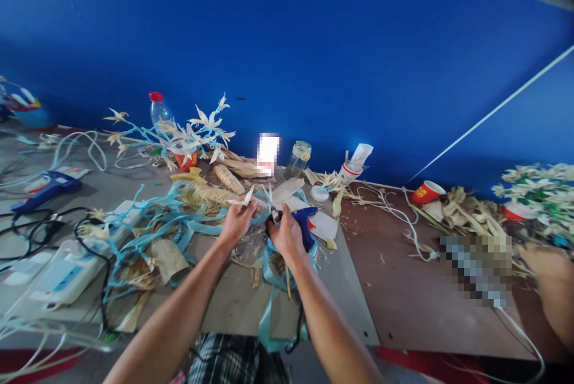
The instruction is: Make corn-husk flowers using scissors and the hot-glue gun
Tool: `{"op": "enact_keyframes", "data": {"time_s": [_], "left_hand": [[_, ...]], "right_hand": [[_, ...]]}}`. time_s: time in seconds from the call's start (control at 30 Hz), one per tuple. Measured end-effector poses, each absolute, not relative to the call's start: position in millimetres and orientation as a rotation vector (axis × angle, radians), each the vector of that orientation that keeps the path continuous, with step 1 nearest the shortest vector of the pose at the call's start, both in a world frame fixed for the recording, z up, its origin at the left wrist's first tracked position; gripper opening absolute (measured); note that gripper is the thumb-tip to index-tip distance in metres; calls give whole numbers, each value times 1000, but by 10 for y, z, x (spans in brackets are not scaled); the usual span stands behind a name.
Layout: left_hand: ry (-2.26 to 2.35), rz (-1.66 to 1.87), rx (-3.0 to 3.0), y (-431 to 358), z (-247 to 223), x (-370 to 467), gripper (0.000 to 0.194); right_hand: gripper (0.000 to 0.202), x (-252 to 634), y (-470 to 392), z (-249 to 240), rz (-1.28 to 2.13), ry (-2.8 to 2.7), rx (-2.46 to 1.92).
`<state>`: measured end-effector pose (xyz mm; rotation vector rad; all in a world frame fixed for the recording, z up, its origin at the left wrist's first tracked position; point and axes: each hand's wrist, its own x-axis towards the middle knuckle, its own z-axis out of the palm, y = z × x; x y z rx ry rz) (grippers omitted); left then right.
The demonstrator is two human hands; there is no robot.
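Note:
Near the middle of the table, my left hand (237, 220) is closed on a pale pointed piece of corn husk (244, 198), which sticks up past the fingertips. Just to its right, my right hand (287, 232) grips scissors (270, 219) with dark handles, the blades pointing up and away from me. Partly hidden behind the right hand lies a blue glue gun (307, 222). Light-blue ribbon (265, 318) hangs over the table edge below my hands. Left of my left hand spread blue-wrapped stems (130, 240). A dried corn cob (228, 179) rests farther back.
Husk flowers stand in a red cup (186, 161) beside a red-capped bottle (160, 110). A jar (298, 158) stands by the blue wall. On the left are a power strip (67, 276) and another blue glue gun (49, 188). Another person's hand (549, 270) is at far right.

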<state>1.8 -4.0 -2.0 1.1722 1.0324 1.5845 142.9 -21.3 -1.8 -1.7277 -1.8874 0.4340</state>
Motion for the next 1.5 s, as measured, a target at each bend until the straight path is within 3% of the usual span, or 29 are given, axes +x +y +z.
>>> {"op": "enact_keyframes", "data": {"time_s": [0.37, 0.83, 1.1, 1.37, 1.5], "left_hand": [[1097, 1449, 1315, -92, -9, 48, 17], [1129, 1433, 1241, -83, -2, 45, 12], [1127, 1446, 1328, -86, 15, 22, 21], [1086, 1494, 1294, -69, 1, 0, 23], [1084, 1516, 1304, -86, 23, 0, 22]], "right_hand": [[58, 1401, -308, 142, 347, -2134, -1948], [66, 1320, -355, 112, 274, -2162, -1846], [37, 1322, -339, 230, 249, -2342, -1868], [29, 1444, -123, 287, 575, -2442, -1667], [32, 1460, -110, 253, 562, -2414, -1647]]}}
